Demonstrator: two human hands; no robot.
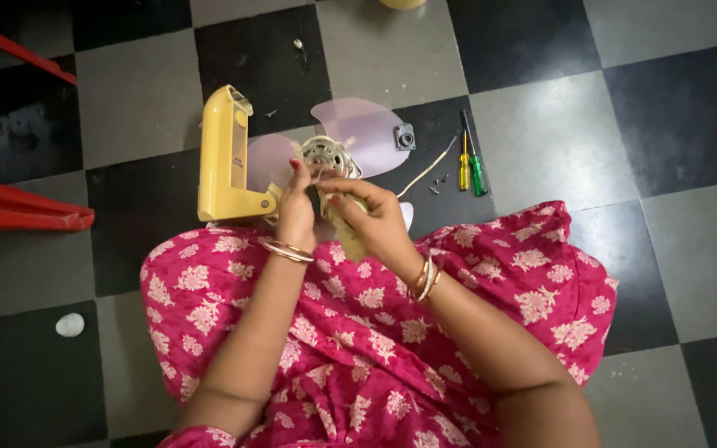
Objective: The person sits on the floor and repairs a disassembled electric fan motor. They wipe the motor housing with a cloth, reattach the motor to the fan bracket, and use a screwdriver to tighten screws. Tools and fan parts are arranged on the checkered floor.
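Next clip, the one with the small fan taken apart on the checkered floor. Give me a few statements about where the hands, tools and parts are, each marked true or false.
1. Both hands, left hand and right hand, meet at the fan motor. True.
2. The two screwdrivers lie on the person's lap. False: they lie on the floor, right of the fan blades.
3. The yellow fan housing lies on the floor beside the left hand. True.
4. The right hand grips the green-handled screwdriver. False: it lies untouched on the floor next to the yellow-handled one.
5. Bangles sit on both wrists. True.
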